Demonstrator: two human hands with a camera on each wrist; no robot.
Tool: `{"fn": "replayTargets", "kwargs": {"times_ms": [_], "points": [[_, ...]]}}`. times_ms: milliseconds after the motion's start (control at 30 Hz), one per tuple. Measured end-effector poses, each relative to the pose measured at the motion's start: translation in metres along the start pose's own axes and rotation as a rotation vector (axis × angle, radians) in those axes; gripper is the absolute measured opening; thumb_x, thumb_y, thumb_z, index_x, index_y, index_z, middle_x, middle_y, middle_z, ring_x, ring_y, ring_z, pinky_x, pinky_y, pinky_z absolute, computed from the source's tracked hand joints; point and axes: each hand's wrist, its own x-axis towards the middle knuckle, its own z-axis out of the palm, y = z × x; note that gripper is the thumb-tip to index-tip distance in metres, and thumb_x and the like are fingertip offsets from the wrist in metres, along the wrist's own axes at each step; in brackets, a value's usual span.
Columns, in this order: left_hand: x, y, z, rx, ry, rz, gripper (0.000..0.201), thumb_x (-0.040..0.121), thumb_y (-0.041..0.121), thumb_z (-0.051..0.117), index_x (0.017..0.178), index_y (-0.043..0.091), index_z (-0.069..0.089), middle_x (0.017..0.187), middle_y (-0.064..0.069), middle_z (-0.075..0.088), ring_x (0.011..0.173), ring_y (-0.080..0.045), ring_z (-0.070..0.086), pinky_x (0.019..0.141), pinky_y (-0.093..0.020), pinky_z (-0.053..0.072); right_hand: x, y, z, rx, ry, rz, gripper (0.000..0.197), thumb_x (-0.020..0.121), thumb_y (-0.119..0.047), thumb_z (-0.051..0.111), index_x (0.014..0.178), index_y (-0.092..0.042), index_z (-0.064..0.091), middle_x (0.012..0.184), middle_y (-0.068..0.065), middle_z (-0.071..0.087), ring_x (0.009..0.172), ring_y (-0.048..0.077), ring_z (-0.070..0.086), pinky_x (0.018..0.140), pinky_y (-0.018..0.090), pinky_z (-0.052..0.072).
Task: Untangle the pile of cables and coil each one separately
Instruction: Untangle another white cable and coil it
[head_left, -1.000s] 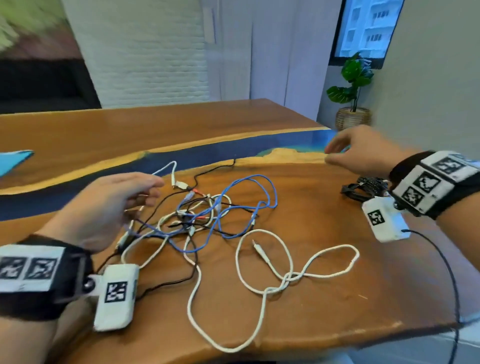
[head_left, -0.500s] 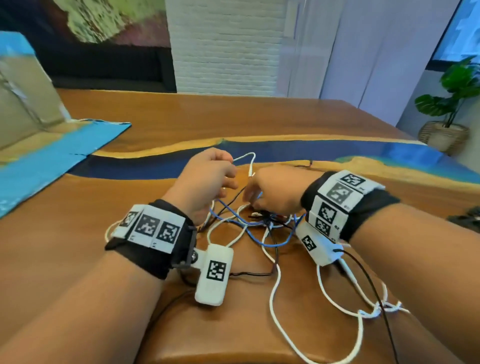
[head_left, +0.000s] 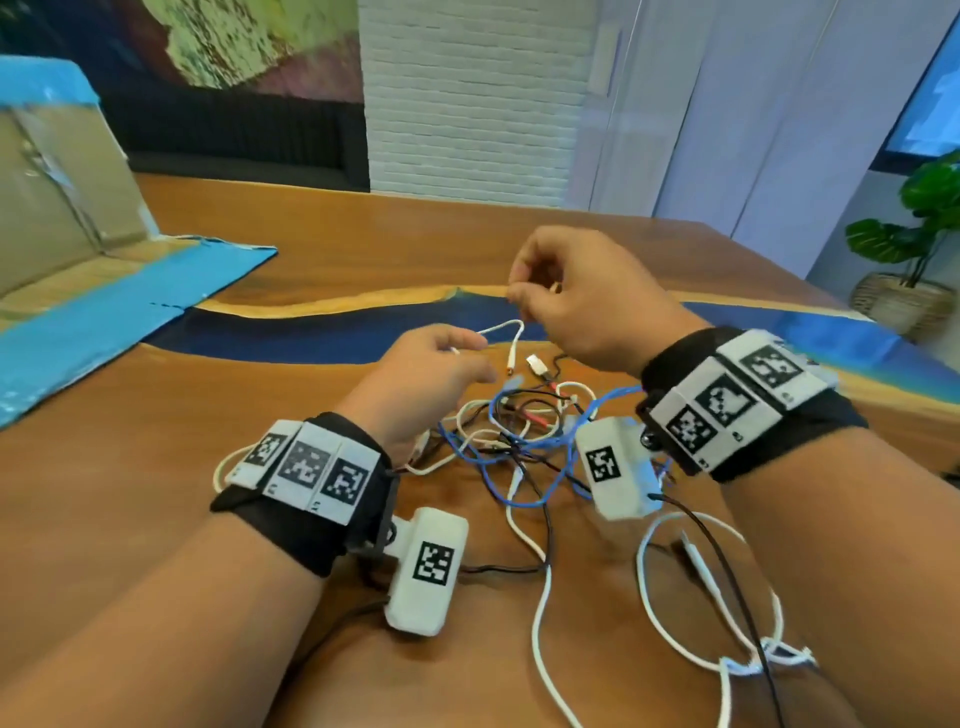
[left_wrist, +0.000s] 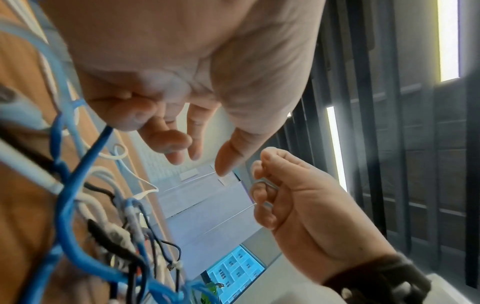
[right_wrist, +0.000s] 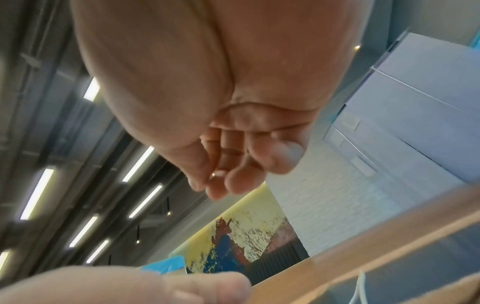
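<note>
Cables (head_left: 524, 441) tangled between wrists, cardboard box (head_left: 57, 192) far left.

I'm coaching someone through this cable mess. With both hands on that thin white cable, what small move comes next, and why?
Probably lift the thin white cable up and away from the pile. The left hand and the right hand each pinch it, its plug end hangs free, and the blue cable and black cable remain knotted below.
</note>
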Motion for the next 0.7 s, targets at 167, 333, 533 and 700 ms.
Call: {"fn": "replayTargets", "kwargs": {"times_ms": [167,333,533,700], "points": [[-0.004,0.002,0.0,-0.007,-0.057,-0.025,0.021,0.087,0.016,0.074,0.106,0.027,0.073,0.09,-0.007,0.065,0.058,-0.014,0.05,0.045,-0.025,0.035,-0.016,0.009,0.005,-0.256,-0.592,0.206,0.019,0.092,-0.041,0.07,0.105,-0.027,0.07,0.102,-0.009,0.071,0.087,0.006,0.064,0.076,0.03,0.051],[0.0,0.0,0.002,-0.067,-0.015,0.006,0.019,0.091,0.005,0.068,0.105,0.017,0.073,0.097,-0.007,0.069,0.074,-0.02,0.063,0.061,-0.034,0.052,-0.018,0.01,0.034,-0.519,-0.741,0.159,0.061,0.096,-0.049,0.062,0.147,-0.024,0.039,0.13,0.002,0.06,0.108,0.024,0.057,0.08,0.03,0.04],[-0.006,0.003,0.002,-0.011,-0.08,0.051,0.03,0.088,0.003,0.072,0.109,0.024,0.073,0.116,-0.003,0.068,0.109,-0.016,0.066,0.095,-0.036,0.053,-0.021,0.011,0.032,-0.463,-0.685,0.177,0.045,0.082,-0.038,0.078,0.119,-0.024,0.059,0.103,-0.003,0.065,0.088,0.019,0.06,0.062,0.029,0.044],[-0.008,0.004,0.002,0.047,-0.138,0.082,0.032,0.086,0.017,0.079,0.114,0.028,0.072,0.106,0.003,0.07,0.092,-0.009,0.066,0.073,-0.027,0.045,-0.025,0.011,0.009,-0.129,-0.299,0.187,0.022,0.077,-0.028,0.08,0.086,-0.023,0.06,0.08,-0.005,0.061,0.071,0.012,0.059,0.056,0.028,0.043]]}}
